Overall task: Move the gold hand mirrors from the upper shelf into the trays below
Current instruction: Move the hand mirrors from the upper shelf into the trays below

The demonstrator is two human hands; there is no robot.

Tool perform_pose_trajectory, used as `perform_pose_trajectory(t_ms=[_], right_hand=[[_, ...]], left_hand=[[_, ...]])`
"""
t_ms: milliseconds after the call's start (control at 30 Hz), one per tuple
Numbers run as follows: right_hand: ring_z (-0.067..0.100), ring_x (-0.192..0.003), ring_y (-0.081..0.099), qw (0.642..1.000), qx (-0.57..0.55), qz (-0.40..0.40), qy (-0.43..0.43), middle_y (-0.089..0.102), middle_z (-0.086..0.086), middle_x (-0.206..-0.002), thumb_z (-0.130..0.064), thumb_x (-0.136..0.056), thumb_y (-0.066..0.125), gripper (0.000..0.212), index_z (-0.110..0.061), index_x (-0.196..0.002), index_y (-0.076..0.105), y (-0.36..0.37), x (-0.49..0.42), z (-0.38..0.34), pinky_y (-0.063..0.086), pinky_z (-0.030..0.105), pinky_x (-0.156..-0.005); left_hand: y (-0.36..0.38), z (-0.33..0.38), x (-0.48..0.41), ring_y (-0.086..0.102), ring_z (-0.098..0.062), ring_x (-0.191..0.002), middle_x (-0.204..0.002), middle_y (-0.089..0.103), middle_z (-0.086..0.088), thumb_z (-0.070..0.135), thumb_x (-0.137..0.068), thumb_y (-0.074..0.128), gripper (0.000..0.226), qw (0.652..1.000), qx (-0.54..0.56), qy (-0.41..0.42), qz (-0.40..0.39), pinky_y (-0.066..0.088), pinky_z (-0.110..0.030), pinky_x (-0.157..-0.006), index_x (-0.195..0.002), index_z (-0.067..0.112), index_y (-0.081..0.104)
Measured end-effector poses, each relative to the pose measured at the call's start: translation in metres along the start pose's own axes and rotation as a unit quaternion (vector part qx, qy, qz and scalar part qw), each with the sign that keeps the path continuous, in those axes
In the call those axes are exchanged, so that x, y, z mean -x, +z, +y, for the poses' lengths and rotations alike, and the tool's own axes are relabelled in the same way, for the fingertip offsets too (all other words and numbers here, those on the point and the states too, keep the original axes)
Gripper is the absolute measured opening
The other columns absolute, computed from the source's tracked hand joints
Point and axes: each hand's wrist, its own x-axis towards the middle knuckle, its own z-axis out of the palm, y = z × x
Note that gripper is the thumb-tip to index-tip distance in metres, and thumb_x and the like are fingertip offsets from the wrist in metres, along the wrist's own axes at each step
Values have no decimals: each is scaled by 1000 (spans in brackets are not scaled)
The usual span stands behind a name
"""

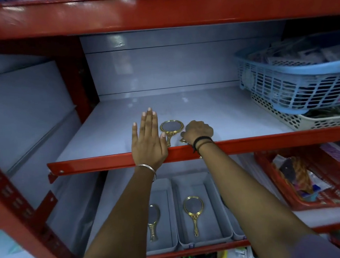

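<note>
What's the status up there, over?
Left hand flat and open by the gold mirror. Right hand curled, contents unclear. Two mirrors already in the trays. Path clear.

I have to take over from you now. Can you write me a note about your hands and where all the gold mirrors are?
Left hand: open, flat on the upper shelf, holding nothing.
Right hand: curled over something gold at the shelf edge; probably another mirror, mostly hidden.
One gold mirror lies on the shelf between the hands.
Done: one mirror in the middle tray, one in the left tray.
Left: move what remains on the shelf down.
</note>
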Motion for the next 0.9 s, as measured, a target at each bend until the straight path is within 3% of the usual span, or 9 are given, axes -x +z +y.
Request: perform_pose_trajectory(t_ms=[100, 200, 333, 467, 567, 667, 767, 833, 900], right_hand=[[26, -110, 62, 999, -20, 7, 36, 66, 10, -119, -18, -89, 53, 26, -8, -109, 66, -7, -2, -2, 49, 29, -85], [27, -107, 64, 997, -46, -1, 55, 68, 11, -114, -13, -87, 54, 24, -6, -105, 67, -17, -1, 2, 48, 27, -78], [28, -101, 66, 996, -61, -8, 67, 70, 10, -102, -10, -83, 52, 12, -10, -85, 64, -21, 1, 8, 41, 22, -66], [26, -102, 65, 997, 34, 33, 57, 69, 8, -110, -14, -90, 46, 26, -8, -105, 66, -18, 10, 2, 38, 25, -70], [23, -97, 66, 995, 68, 48, 56, 70, 6, -106, -16, -92, 45, 27, -8, -104, 68, -13, 10, 1, 37, 24, -63], [23, -98, 66, 995, 35, 25, 88, 70, 6, -101, -15, -92, 45, 25, -8, -101, 68, -21, 7, 10, 42, 27, -72], [23, -79, 59, 993, -56, -41, 96, 60, 6, -66, -8, -85, 52, 14, -5, -73, 60, -37, 5, 22, 42, 28, -71], [21, -55, 53, 980, -155, -98, 81, 54, 4, -36, -1, -79, 59, 20, -5, -60, 54, -41, -5, 32, 43, 28, -56], [15, -35, 49, 952, -268, -126, 75, 48, 3, -26, 2, -81, 60, 28, -5, -57, 50, -48, -5, 42, 41, 23, -41]], left_hand=[[-1, 0, 0, 24, -20, -146, -157, 26, -7, 33, -86, 30, 66, 1000, 2, 3, 1, 5, -39, -116, -147, 8, 26], [-3, 0, 1, 22, -20, -146, -158, 24, -7, 33, -87, 28, 66, 1000, 15, 6, -3, 5, -39, -117, -148, 8, 24], [-6, -1, 4, 22, -20, -146, -158, 24, -8, 33, -88, 27, 65, 1000, 26, 14, -1, 5, -38, -117, -148, 7, 25], [-8, -1, 6, 21, -21, -146, -158, 24, -8, 34, -90, 25, 64, 999, 30, 24, -6, 3, -37, -117, -148, 6, 24], [-8, -2, 7, 21, -21, -146, -158, 23, -8, 34, -91, 25, 64, 999, 21, 32, -13, 2, -37, -117, -148, 6, 23], [-8, -4, 8, 21, -21, -146, -158, 22, -8, 35, -92, 24, 64, 999, 18, 37, -16, 1, -36, -117, -148, 6, 22], [-10, -4, 8, 19, -20, -147, -159, 20, -7, 36, -92, 22, 64, 999, 30, 36, -14, 0, -35, -117, -149, 7, 20], [-10, -6, 9, 13, -18, -148, -160, 16, -6, 36, -91, 20, 65, 998, 50, 28, -12, -1, -35, -119, -150, 8, 17], [-11, -12, 10, 11, -18, -148, -160, 13, -6, 36, -91, 20, 65, 998, 61, 16, -8, 3, -37, -120, -150, 8, 15]])
